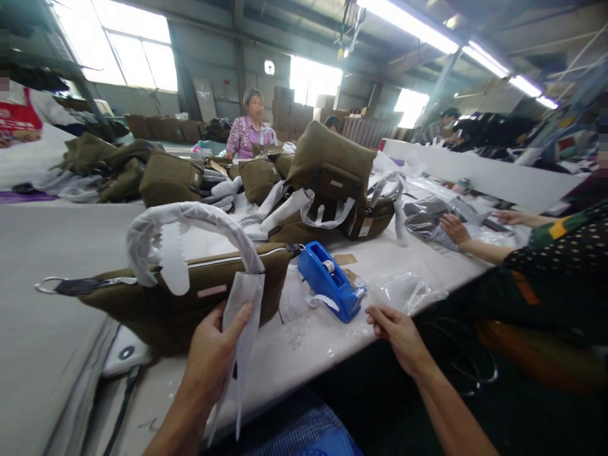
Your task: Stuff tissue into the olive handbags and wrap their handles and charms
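Observation:
An olive-green handbag (180,316) with a silver zipper stands on the table in front of me. Its handle (190,215) is wrapped in white tissue-like paper. Between the thumb and fingers of my left hand (213,345) is a loose end of the white wrapping paper (244,297), against the bag's front. A blue tape dispenser (330,278) sits just right of the bag. Beyond its cutting end, my right hand (396,332) has thumb and fingers pinched together; whatever is in them, if anything, is too small to see.
More olive bags (327,158) with wrapped handles are heaped across the table (57,247). Clear plastic (403,288) lies near the table's front edge. At right, a co-worker's hands (456,229) rest by a plastic-wrapped bag (422,215). Another person (247,133) is across the table.

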{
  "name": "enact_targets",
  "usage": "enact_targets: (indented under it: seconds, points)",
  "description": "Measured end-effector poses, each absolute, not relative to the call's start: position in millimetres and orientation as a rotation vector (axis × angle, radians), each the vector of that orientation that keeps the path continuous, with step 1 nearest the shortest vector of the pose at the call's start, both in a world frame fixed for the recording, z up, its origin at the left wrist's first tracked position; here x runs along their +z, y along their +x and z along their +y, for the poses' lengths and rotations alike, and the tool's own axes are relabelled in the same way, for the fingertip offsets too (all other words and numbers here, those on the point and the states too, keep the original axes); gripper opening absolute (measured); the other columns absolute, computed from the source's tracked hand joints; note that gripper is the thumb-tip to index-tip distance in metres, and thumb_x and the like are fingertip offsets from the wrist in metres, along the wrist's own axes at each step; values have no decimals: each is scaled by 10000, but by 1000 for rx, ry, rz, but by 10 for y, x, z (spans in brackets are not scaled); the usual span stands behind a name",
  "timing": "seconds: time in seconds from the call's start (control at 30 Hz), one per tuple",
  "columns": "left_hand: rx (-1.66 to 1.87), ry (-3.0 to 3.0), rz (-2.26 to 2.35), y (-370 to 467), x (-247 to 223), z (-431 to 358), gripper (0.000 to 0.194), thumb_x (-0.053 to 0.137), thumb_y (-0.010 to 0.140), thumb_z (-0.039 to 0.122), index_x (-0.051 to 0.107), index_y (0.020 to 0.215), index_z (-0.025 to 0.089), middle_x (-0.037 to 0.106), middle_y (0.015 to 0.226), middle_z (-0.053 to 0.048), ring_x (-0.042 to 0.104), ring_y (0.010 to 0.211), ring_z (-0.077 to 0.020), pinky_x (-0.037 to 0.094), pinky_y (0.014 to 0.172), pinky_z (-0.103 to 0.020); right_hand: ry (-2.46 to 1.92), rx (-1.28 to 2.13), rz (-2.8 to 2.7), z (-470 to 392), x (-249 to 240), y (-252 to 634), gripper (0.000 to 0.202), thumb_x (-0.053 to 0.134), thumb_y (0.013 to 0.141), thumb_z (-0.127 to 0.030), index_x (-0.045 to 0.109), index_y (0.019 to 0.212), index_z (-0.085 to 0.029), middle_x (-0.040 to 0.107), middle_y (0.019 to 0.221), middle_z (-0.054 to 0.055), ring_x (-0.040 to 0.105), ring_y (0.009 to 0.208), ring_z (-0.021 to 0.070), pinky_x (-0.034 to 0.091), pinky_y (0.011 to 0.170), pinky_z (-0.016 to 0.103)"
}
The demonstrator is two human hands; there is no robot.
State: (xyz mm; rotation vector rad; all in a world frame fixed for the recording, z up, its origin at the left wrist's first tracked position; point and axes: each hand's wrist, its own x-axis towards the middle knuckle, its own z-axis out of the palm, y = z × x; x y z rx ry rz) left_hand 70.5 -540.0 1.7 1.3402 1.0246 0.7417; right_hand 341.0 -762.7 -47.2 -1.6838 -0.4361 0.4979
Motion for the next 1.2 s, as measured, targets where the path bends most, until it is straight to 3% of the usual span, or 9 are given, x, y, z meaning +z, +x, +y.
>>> enact_targets:
  seconds: [0.13, 0.23, 0.33, 0.43, 0.63, 0.93, 1.1, 1.2]
  points:
    - [742, 1322, 1041, 712, 43, -5395, 598, 795, 727, 584, 719, 1134, 151, 779, 1040, -89, 711, 988, -294, 531, 803, -311, -1768, 319, -439, -7580, -719, 3419, 510, 760, 732, -651, 764, 767, -142, 665, 645, 56, 529, 522, 144, 437, 493, 264]
    - [740, 1299, 1049, 728, 81, -5399, 612, 814, 691, 575, 724, 1109, 138, 780, 992, -92, 716, 940, -290, 540, 756, -303, -1840, 171, -449, -7694, -673, 3367, 399, 751, 773, -582, 785, 808, -186, 686, 659, 47, 581, 574, 179, 489, 590, 299]
    - [744, 1275, 1052, 744, 114, -5404, 598, 822, 674, 555, 725, 1091, 138, 781, 960, -84, 719, 900, -277, 545, 740, -296, -1904, -47, -653, -7849, -490, 3249, 251, 701, 853, -464, 797, 887, -235, 748, 777, 46, 648, 641, 195, 526, 713, 322]
    - [739, 1272, 1048, 744, 118, -5403, 582, 819, 680, 548, 723, 1086, 142, 781, 963, -81, 719, 891, -272, 546, 740, -295, -1889, -226, -989, -7861, -238, 3102, 173, 645, 909, -340, 799, 914, -262, 779, 840, 43, 693, 648, 192, 553, 707, 315]
    - [767, 1317, 991, 715, 88, -5418, 569, 795, 729, 554, 726, 1101, 129, 778, 1018, -105, 715, 968, -291, 537, 819, -327, -1627, -96, -1366, -7319, 243, 2733, 167, 644, 921, -286, 804, 873, -290, 780, 796, 32, 715, 679, 194, 562, 665, 300]
    - [825, 1353, 897, 703, 119, -5451, 483, 751, 815, 498, 728, 1105, 113, 778, 1046, -110, 716, 1004, -304, 541, 848, -337, -1479, 134, -1435, -6148, 439, 2127, 227, 672, 912, -346, 749, 731, -232, 710, 657, 18, 603, 563, 163, 414, 577, 281]
    - [801, 1350, 877, 690, 91, -5439, 520, 742, 829, 518, 709, 1175, 130, 761, 1126, -116, 692, 1087, -323, 532, 887, -352, -1738, 3, -1404, -5831, 366, 2110, 287, 683, 885, -389, 727, 651, -228, 732, 662, 51, 635, 570, 192, 344, 571, 296]
    - [800, 1382, 887, 679, 84, -5434, 498, 737, 836, 505, 715, 1167, 134, 761, 1123, -112, 692, 1074, -318, 524, 893, -351, -1818, -98, -1393, -5821, 392, 2144, 277, 735, 837, -408, 728, 614, -245, 707, 600, 61, 571, 502, 183, 274, 545, 307]
